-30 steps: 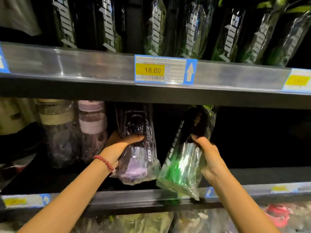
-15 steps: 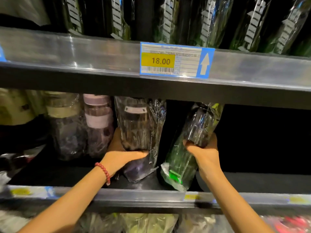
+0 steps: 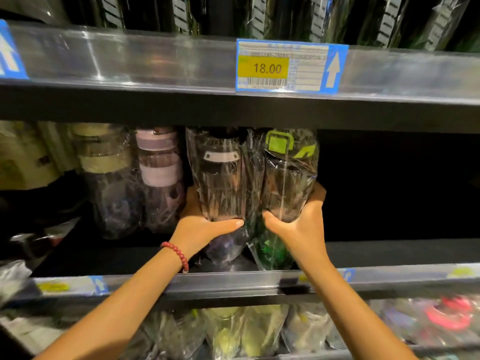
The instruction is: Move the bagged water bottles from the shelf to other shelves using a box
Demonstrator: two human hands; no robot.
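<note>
Two bagged water bottles stand side by side on the middle shelf (image 3: 389, 253). My left hand (image 3: 205, 227) grips the dark purple-bottomed bottle (image 3: 220, 178) around its lower half. My right hand (image 3: 298, 224) grips the green-lidded bottle (image 3: 288, 175), which stands upright and touches the other one. Both bottles are wrapped in clear crinkled plastic. No box is in view.
More bagged bottles (image 3: 158, 178) stand to the left on the same shelf. The upper shelf rail carries an 18.00 price tag (image 3: 288, 67) with dark bottles above it. The shelf right of my hands is dark. Bagged items (image 3: 233, 331) fill the shelf below.
The green-lidded bottle went from tilted at the shelf edge to upright and further in, against the purple one. Both hands moved deeper into the shelf.
</note>
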